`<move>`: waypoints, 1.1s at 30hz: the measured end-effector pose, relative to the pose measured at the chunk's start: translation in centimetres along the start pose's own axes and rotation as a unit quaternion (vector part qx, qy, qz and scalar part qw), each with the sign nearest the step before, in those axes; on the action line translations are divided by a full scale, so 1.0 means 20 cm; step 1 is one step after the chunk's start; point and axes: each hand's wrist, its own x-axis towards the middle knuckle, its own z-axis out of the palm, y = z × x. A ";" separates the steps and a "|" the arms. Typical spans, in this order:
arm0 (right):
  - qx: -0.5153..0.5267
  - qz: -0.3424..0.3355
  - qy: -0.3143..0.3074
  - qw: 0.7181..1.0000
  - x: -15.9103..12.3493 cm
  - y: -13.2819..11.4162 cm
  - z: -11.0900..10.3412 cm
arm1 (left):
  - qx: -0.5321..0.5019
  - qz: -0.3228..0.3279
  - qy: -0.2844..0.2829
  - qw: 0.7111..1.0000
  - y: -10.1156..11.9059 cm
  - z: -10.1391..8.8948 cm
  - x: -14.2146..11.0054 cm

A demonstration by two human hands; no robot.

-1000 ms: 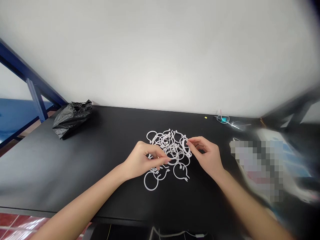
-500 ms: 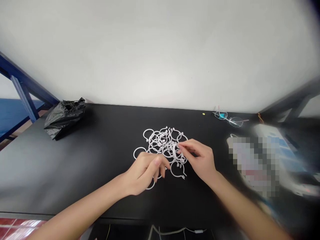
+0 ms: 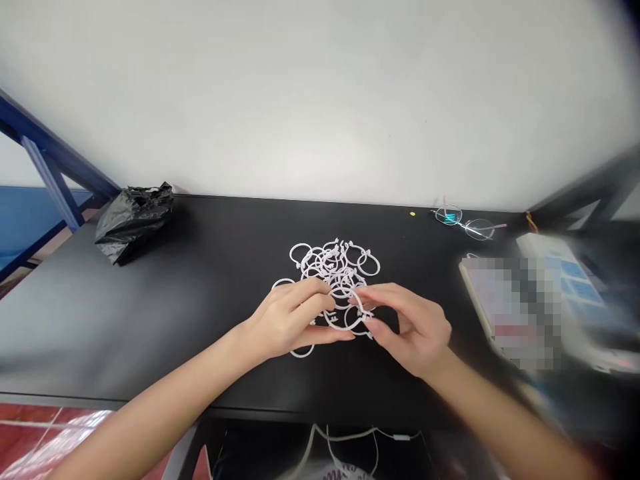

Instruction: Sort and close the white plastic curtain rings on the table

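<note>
A white plastic snap ring [image 3: 344,329] is held up between my two hands, just above the near side of a loose pile of similar white rings [image 3: 327,261]. My left hand [image 3: 293,317] is closed on the ring's left side, fingers curled over it and thumb stretched beneath. On the other side, my right hand [image 3: 413,323] has thumb and forefinger at the small toothed clasp. Part of the pile is hidden behind my fingers. One more ring [image 3: 301,355] lies partly under my left hand.
The rings lie on a black table [image 3: 225,267] against a white wall. A crumpled black plastic bag [image 3: 134,217] sits at the back left. Eyeglasses [image 3: 465,223] rest at the back right, with a blurred phone-like object [image 3: 475,293] and a white box [image 3: 545,260] nearer.
My right hand has brought a ring from the pile toward me. My left hand has turned and taken hold of its left side. The view has tilted slightly.
</note>
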 end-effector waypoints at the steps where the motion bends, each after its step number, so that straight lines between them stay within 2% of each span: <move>1: -0.018 -0.024 0.000 1.000 0.00 -0.02 -0.01 | 0.003 0.004 0.022 1.000 0.00 0.00 0.00; 4: -0.066 -0.058 -0.001 0.996 -0.01 -0.06 -0.01 | 0.002 0.009 0.063 0.998 0.00 0.00 -0.01; 8: -0.096 -0.053 -0.005 0.994 -0.04 -0.09 -0.01 | -0.007 -0.001 0.076 0.997 0.02 0.01 -0.02; 10: -0.121 -0.036 -0.009 0.992 -0.06 -0.09 -0.02 | -0.043 -0.045 0.059 0.996 0.03 -0.01 -0.01; 12: -0.142 -0.021 -0.014 0.989 -0.07 -0.09 -0.02 | -0.106 -0.095 0.009 0.990 0.05 -0.03 0.01; 15: -0.158 -0.018 -0.011 0.987 -0.08 -0.09 -0.02 | -0.178 -0.118 -0.043 0.976 0.07 -0.05 0.03; 28: -0.183 -0.013 -0.022 0.983 -0.08 -0.13 -0.01 | -0.173 -0.112 0.004 0.979 0.10 -0.04 0.03; 33: -0.148 -0.020 -0.002 0.989 -0.08 -0.08 0.02 | -0.167 -0.120 -0.021 0.978 0.08 -0.03 0.02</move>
